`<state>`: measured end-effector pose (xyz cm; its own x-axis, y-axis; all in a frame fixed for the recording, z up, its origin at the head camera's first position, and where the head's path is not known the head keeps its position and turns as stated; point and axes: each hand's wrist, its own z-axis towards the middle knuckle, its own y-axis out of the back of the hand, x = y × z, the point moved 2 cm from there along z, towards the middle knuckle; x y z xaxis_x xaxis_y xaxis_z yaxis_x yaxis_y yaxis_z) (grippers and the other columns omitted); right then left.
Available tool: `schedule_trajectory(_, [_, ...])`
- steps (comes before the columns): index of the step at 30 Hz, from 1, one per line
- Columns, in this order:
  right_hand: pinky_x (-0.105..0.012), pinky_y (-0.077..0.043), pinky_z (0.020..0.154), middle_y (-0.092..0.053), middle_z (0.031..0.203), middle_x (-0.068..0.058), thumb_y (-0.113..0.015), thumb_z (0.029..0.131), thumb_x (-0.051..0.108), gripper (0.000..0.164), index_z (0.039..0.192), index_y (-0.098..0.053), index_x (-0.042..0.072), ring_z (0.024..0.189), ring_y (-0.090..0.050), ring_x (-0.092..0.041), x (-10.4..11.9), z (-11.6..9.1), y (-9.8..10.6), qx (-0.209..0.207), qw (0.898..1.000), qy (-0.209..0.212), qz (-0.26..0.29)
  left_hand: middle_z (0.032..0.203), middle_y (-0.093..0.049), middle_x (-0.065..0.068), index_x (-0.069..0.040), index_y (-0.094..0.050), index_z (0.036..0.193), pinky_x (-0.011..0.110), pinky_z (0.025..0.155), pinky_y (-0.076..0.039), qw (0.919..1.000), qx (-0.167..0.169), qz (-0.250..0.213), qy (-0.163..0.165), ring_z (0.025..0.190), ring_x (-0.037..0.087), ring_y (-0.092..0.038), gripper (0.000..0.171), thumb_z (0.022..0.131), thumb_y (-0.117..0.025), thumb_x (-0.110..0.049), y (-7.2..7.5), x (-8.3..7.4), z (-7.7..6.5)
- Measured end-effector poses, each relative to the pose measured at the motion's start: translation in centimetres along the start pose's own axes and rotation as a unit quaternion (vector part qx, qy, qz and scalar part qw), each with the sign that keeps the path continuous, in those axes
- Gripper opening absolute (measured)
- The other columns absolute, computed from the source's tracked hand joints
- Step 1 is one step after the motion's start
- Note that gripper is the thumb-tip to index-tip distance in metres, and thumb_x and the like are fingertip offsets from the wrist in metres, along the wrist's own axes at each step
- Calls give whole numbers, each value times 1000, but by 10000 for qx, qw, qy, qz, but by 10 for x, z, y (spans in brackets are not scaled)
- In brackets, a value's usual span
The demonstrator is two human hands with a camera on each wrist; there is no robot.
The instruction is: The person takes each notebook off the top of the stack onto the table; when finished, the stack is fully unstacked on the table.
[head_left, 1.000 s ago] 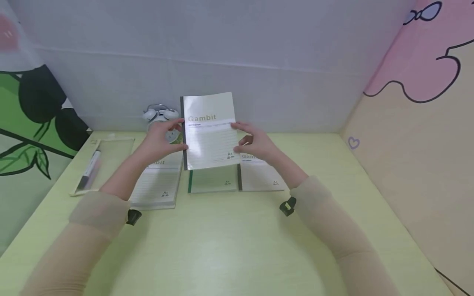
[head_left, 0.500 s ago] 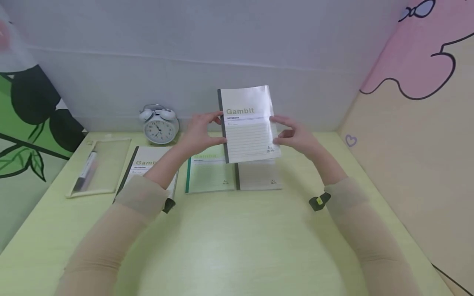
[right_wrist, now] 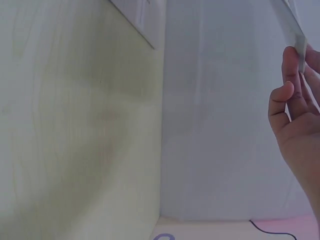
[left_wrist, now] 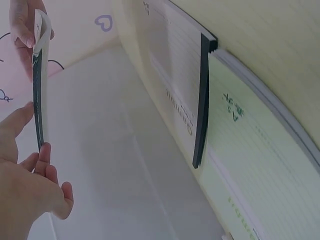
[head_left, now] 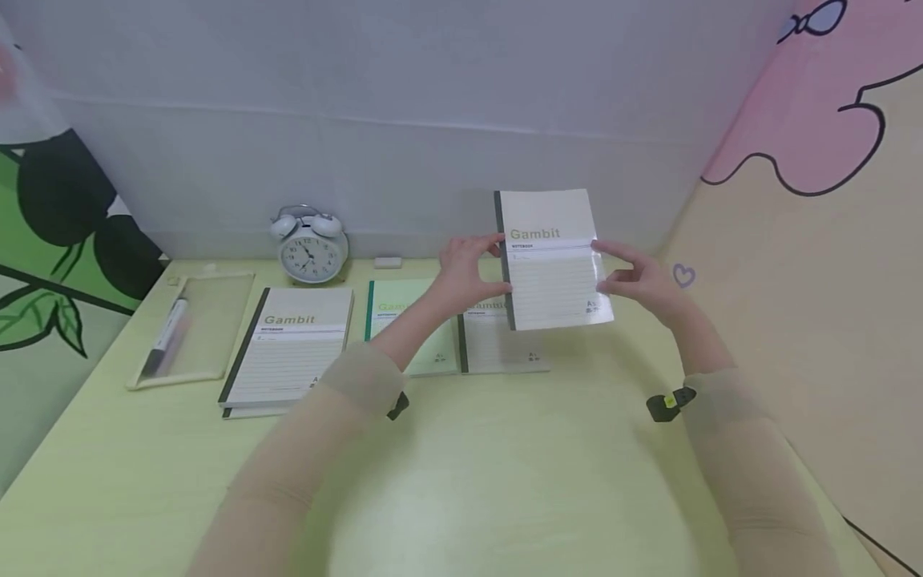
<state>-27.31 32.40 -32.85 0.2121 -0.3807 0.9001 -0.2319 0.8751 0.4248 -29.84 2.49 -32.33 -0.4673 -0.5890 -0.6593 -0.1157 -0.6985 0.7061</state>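
My rolled-back beige sleeves (head_left: 277,473) are nearest me, reaching out over the pale tabletop (head_left: 534,473), with a small black device (head_left: 671,404) at my right wrist and another at my left. Beyond them, on my left, lies a stack of notebooks (head_left: 288,353) with dark spines; the top cover reads "Gambit" in gold, with "NOTEBOOK" in small capitals beneath. Left of it is a translucent pouch (head_left: 216,328) with a marker (head_left: 170,336) along its left side; I can't tell whether the marker is in it or on it. Near the middle lies a green-spined notebook (head_left: 441,353), its pale green "Gambit" partly covered by my forearm, and just to its right a grey-spined notebook (head_left: 505,353), printed "A5" in the corner. Past these, my left hand (head_left: 464,276) pinches the dark spine of the raised notebook (head_left: 551,268) between thumb and fingers, and my right hand (head_left: 644,282) grips its opposite edge. It is up off the tabletop, cover towards me: "Gambit", "NOTEBOOK", then "A5" low on the right, with marks under that too small to read. Farther back stand a white twin-bell alarm clock (head_left: 312,256), numerals round its dial, and a small white block (head_left: 388,262), both near the grey wall (head_left: 461,192).
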Motion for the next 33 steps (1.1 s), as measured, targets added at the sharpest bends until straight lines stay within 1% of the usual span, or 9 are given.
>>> schedule_trajectory(4, [-15,-46,86,-34,147,2,-69,86,14,67,145,-39,25,82,-62,-6,-12,-10,14,-21,9994,-203,-296,121,-56,-4,-19,-40,144,50,107,-19,9998,174,-8,26,128,22,-31,80,76,-79,-32,-20,-5,9])
schedule_trajectory(8, [-18,-46,86,-33,145,2,-70,86,21,66,144,-39,27,87,-64,-10,-24,-18,25,-18,9965,-472,-686,122,-57,-7,-21,-39,144,49,105,-23,9988,409,252,85,128,23,-32,81,75,-79,-37,-39,-7,17])
schedule_trajectory(10, [-22,-44,88,-40,141,1,-70,86,23,67,145,-38,28,89,-65,-11,-30,-22,29,-8,9944,-671,-816,123,-57,-8,-21,-39,144,49,104,-25,9977,552,385,90,128,24,-32,82,74,-79,-39,-48,-7,21])
schedule_trajectory(14, [-26,-43,89,-60,116,-8,-70,86,22,69,145,-36,29,90,-65,-12,-46,-28,33,9,9909,-1035,-862,129,-55,-7,-21,-37,145,49,104,-26,9946,869,568,85,131,26,-31,84,74,-79,-40,-65,-6,25])
schedule_trajectory(16, [-25,-45,86,-65,104,-12,-70,86,19,70,146,-35,27,87,-64,-13,-51,-32,33,50,9904,-1146,-770,131,-54,-7,-20,-37,145,49,103,-27,9928,1015,629,42,131,27,-30,86,73,-79,-40,-74,-5,26])
schedule_trajectory(21, [-22,-47,81,-63,100,-13,-72,84,24,75,148,-32,23,85,-62,-13,-76,-37,37,337,9877,-1263,-862,136,-50,-7,-22,-36,145,46,101,-27,9888,1411,486,4,129,26,-30,88,71,-82,-33,-94,1,26])
schedule_trajectory(23, [-20,-46,81,-61,96,-11,-72,84,27,77,149,-30,22,83,-61,-11,-88,-38,39,460,9868,-1234,-947,138,-47,-6,-24,-36,145,45,100,-29,9871,1551,388,122,126,25,-30,88,70,-82,-30,-101,5,25])
schedule_trajectory(29, [-24,-47,79,-50,80,-3,-69,86,19,76,149,-28,18,75,-52,-11,-105,-39,35,666,9880,-1182,-740,142,-39,1,-32,-36,145,45,99,-33,9803,1852,466,503,124,26,-31,90,68,-83,-29,-118,14,17])
schedule_trajectory(33, [-22,-48,78,-50,99,-10,-71,84,18,78,149,-28,17,82,-51,-9,-114,-39,32,726,9846,-1383,-781,148,-32,2,-31,-30,147,55,109,-22,9742,2138,395,612,136,31,-22,92,71,-81,-32,-123,15,9])
